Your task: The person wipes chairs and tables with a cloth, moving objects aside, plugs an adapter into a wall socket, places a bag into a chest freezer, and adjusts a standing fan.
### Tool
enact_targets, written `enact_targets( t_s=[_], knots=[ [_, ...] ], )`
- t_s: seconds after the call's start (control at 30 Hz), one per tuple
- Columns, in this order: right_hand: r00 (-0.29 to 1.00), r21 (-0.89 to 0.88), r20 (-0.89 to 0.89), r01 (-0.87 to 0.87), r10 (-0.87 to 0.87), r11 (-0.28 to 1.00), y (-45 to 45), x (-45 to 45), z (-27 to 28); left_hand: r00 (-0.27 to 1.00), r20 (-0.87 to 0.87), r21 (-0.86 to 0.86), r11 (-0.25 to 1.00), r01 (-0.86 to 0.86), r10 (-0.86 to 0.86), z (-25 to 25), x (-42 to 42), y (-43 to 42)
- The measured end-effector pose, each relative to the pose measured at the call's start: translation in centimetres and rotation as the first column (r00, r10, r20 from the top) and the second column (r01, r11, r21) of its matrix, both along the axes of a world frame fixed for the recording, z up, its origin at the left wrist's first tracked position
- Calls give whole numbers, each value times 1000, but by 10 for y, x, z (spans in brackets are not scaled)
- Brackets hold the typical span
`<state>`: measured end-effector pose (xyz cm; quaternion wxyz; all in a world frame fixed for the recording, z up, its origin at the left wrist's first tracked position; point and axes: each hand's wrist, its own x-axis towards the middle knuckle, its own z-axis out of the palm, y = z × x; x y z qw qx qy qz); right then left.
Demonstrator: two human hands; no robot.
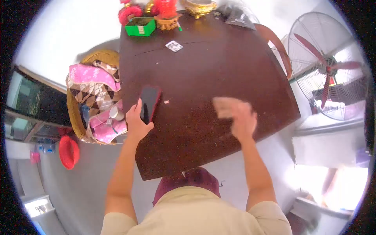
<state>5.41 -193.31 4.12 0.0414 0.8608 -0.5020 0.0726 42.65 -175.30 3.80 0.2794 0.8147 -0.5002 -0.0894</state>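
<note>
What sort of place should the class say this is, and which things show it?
Probably a room in a home, though I can't be certain: a dark table stands beside a chair lined with pink cloth, with a large fan on the table's other side.

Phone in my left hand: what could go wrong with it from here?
The left hand grips the phone by its lower part, near the left edge of the table. If that grip slipped, the phone might slide off on that side.

A small pale piece lies just right of the phone, so a shift that way could knock it.
</note>
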Motion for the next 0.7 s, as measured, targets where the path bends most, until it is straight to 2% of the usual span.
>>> enact_targets(
  t_s=[0.03,0.1,0.13,0.17,0.2,0.23,0.27,0.3,0.33,0.37,0.4,0.43,0.47,0.5,0.53,0.57,0.6,0.67,0.7],
  knots=[
    [986,-63,-29,163,-165,985,-11,-18,1,999,30,-8,1000,26,-26,-5,-4,-9],
    [950,-94,77,308,-301,947,-24,-42,-4,993,88,-18,997,78,-76,-13,-11,-25],
    [939,-122,63,344,-338,931,-25,-45,-5,994,63,-3,996,90,-89,-11,-16,-35],
    [930,-157,-64,349,-363,924,-16,-31,-3,990,72,-6,993,120,-119,-12,-20,-43],
    [864,-222,-350,300,-363,928,0,-5,0,985,81,-11,988,152,-150,-15,-23,-51],
    [725,-291,-597,202,-343,935,24,17,-2,979,91,-19,982,187,-184,-16,-29,-61],
    [556,-503,-720,-6,-415,864,53,26,-35,970,85,-17,973,230,-228,-15,-38,-74],
    [866,-75,-499,-11,-28,997,85,41,10,960,80,-15,963,270,-268,-14,-49,-85],
    [973,314,-24,-210,229,926,119,51,54,949,77,-10,951,308,-307,-13,-58,-96],
    [867,84,362,-396,342,914,145,45,20,934,79,2,937,350,-349,-12,-68,-107],
    [685,-252,432,-533,587,808,147,37,-1,917,82,15,921,389,-389,-13,-81,-120],
    [668,-26,664,-430,337,903,136,29,-34,900,83,29,904,427,-428,-12,-94,-132],
    [597,228,802,-352,30,908,121,29,-36,882,73,0,884,467,-466,-4,-106,-140],
    [816,297,578,-198,-10,934,108,9,-32,874,126,-33,878,477,-469,-9,-109,-150],
    [962,207,274,-73,14,976,99,-9,17,865,178,-66,871,486,-469,-19,-111,-161],
    [981,136,189,21,-47,990,78,-29,24,856,229,-101,863,494,-463,-24,-113,-167],
    [984,56,134,108,-115,993,51,-57,24,878,260,-121,888,443,-402,-13,-120,-165],
    [962,-92,112,261,-251,961,-12,-131,-37,888,260,-172,887,429,-379,-5,-122,-154],
    [952,-41,68,302,-298,953,-25,-146,-25,894,261,-193,888,417,-363,-3,-119,-146]
  ],
)
